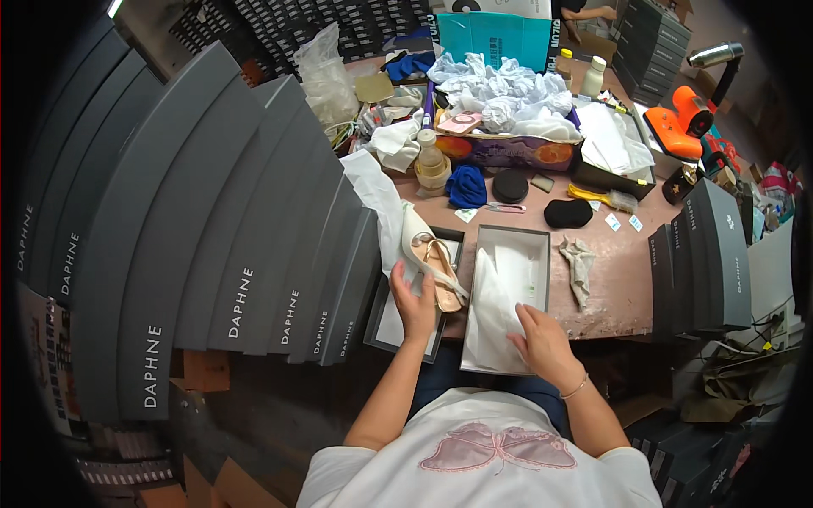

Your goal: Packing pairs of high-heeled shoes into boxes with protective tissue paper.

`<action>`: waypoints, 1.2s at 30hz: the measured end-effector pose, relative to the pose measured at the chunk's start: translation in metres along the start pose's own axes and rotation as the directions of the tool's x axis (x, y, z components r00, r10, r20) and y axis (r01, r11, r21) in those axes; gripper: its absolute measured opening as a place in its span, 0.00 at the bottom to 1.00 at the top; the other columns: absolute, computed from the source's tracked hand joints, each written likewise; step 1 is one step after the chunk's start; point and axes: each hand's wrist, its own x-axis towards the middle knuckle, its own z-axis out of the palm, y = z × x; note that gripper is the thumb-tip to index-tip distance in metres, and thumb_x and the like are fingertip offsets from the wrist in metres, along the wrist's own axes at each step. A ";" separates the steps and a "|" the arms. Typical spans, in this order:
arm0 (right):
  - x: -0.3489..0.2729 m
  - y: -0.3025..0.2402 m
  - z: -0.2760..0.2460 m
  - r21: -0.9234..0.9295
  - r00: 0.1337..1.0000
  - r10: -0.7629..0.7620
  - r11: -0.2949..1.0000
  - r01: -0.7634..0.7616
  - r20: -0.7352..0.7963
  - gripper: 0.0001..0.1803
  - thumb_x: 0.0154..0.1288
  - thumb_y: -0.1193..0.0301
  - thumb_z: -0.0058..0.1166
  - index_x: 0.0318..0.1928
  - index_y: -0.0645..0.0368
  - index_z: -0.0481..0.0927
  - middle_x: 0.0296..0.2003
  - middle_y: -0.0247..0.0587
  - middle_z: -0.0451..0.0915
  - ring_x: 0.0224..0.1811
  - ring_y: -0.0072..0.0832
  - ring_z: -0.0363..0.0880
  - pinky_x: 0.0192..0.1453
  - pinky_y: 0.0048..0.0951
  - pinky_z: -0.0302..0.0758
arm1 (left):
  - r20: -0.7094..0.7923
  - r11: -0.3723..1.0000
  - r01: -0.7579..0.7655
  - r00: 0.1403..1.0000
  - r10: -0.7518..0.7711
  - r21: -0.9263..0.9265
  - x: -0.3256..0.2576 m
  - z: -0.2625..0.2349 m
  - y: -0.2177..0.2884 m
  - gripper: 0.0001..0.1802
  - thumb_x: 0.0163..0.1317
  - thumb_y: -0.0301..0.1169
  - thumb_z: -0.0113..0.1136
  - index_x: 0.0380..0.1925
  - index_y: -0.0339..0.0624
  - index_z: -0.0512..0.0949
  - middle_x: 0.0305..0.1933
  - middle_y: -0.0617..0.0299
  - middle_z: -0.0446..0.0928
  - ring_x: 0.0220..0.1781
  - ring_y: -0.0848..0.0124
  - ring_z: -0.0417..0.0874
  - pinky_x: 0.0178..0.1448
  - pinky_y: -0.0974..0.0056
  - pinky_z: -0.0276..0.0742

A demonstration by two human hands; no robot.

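Note:
A pair of cream pointed shoes (417, 227) with tan insoles lies over an open dark grey shoebox part (381, 337), at the left of my lap. My left hand (412, 306) is beside the shoes, its thumb and fingers apart, the thumb close to the near shoe's edge. A second grey box part (549, 254) stands to the right, lined with white tissue paper (491, 326). At that paper's right edge is my right hand (546, 345), fingers stretched and thumb apart. Another white tissue sheet (373, 182) hangs up behind the shoes, against the stacked boxes.
Tall stacks of grey shoeboxes (195, 212) crowd the left, with a smaller stack (707, 254) at right. Behind stand a carton of crumpled tissue (508, 93), a capped bottle (432, 157), a blue cloth (466, 186), a yellow-handled brush (597, 197) and an orange device (677, 127).

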 end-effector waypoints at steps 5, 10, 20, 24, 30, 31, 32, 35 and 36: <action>0.033 -0.020 0.025 0.218 0.986 -0.136 0.970 0.112 0.097 0.38 0.60 0.64 0.61 0.66 0.65 0.61 0.57 0.64 0.70 0.55 0.55 0.73 0.59 0.42 0.72 | 0.518 0.612 0.647 0.751 -0.409 -0.455 0.019 0.014 -0.065 0.32 0.63 0.29 0.62 0.64 0.32 0.62 0.57 0.51 0.73 0.57 0.65 0.76 0.61 0.62 0.72; 0.050 -0.025 0.032 0.448 0.998 -0.064 0.892 0.059 -0.003 0.53 0.56 0.58 0.67 0.72 0.61 0.47 0.68 0.66 0.53 0.68 0.56 0.60 0.65 0.43 0.68 | 0.476 0.742 0.507 0.832 -0.286 -0.439 -0.005 -0.006 0.016 0.28 0.63 0.18 0.53 0.64 0.33 0.62 0.55 0.56 0.73 0.55 0.68 0.77 0.60 0.64 0.74; 0.015 0.019 0.035 0.900 0.912 0.220 -0.352 -0.257 0.347 0.37 0.55 0.68 0.55 0.65 0.65 0.59 0.56 0.50 0.71 0.57 0.40 0.75 0.62 0.40 0.73 | 0.509 0.600 -0.680 0.725 0.464 0.422 0.164 0.020 0.111 0.26 0.59 0.38 0.63 0.54 0.33 0.74 0.58 0.45 0.75 0.61 0.49 0.74 0.65 0.52 0.68; 0.003 0.016 0.025 0.698 0.944 0.066 -0.690 -0.191 0.324 0.41 0.55 0.62 0.50 0.68 0.67 0.57 0.62 0.53 0.66 0.57 0.42 0.75 0.56 0.46 0.79 | 0.455 0.100 -0.448 0.829 -0.324 0.888 0.251 0.036 0.100 0.18 0.61 0.35 0.56 0.48 0.39 0.80 0.51 0.48 0.80 0.54 0.50 0.81 0.61 0.50 0.73; -0.036 0.066 -0.003 0.827 0.896 0.281 -0.542 -0.147 0.343 0.33 0.57 0.59 0.51 0.57 0.71 0.69 0.37 0.56 0.79 0.28 0.35 0.82 0.39 0.30 0.84 | 0.442 0.332 -0.856 0.494 0.749 0.396 0.190 0.047 0.139 0.11 0.54 0.25 0.60 0.39 0.40 0.78 0.32 0.56 0.75 0.38 0.55 0.77 0.47 0.51 0.69; -0.036 0.066 -0.015 0.877 0.898 0.329 -0.466 -0.116 0.294 0.31 0.56 0.58 0.52 0.53 0.71 0.71 0.35 0.54 0.80 0.27 0.33 0.82 0.36 0.28 0.83 | 0.415 0.301 -0.895 0.423 0.806 0.328 0.156 0.044 0.156 0.11 0.53 0.23 0.59 0.38 0.41 0.78 0.33 0.57 0.75 0.39 0.57 0.77 0.47 0.52 0.70; -0.035 0.066 -0.029 0.921 0.894 0.376 -0.379 -0.092 0.243 0.29 0.56 0.57 0.53 0.50 0.70 0.73 0.32 0.52 0.80 0.27 0.32 0.81 0.33 0.26 0.82 | 0.462 0.335 -0.898 0.435 0.773 0.285 0.122 0.043 0.154 0.11 0.52 0.20 0.63 0.37 0.40 0.79 0.35 0.54 0.78 0.40 0.52 0.77 0.46 0.50 0.70; -0.022 0.068 -0.060 0.976 0.908 0.379 -0.185 -0.117 0.181 0.30 0.57 0.58 0.54 0.53 0.69 0.71 0.30 0.49 0.79 0.27 0.29 0.81 0.30 0.25 0.79 | 0.669 0.455 -0.890 0.341 0.660 0.004 0.035 0.049 0.103 0.13 0.49 0.20 0.64 0.37 0.43 0.82 0.40 0.55 0.77 0.46 0.54 0.77 0.54 0.51 0.72; -0.017 0.069 -0.068 0.983 0.907 0.378 -0.080 -0.168 0.186 0.32 0.57 0.60 0.55 0.58 0.68 0.68 0.33 0.49 0.79 0.27 0.28 0.80 0.31 0.25 0.79 | 0.796 0.553 -0.832 0.304 0.524 -0.047 0.012 0.047 0.082 0.13 0.49 0.21 0.64 0.37 0.43 0.81 0.41 0.54 0.77 0.47 0.54 0.77 0.55 0.50 0.72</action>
